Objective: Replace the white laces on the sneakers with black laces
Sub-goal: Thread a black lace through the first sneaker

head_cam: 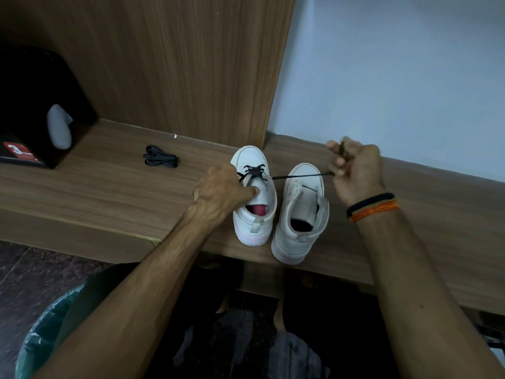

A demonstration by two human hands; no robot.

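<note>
- Your left hand [218, 188] grips the left sneaker [254, 198] on the wooden shelf [109, 181], thumb seemingly on its tongue
- Your right hand [355, 170] pinches the black lace [297, 175], pulled taut across the right sneaker [299, 214]

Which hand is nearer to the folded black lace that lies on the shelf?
Left. The left hand holds the left sneaker, just right of the folded black lace. The right hand is farther right, pulling a lace end.

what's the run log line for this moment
left hand steadies left sneaker | right hand pulls black lace taut | spare lace on shelf
</note>
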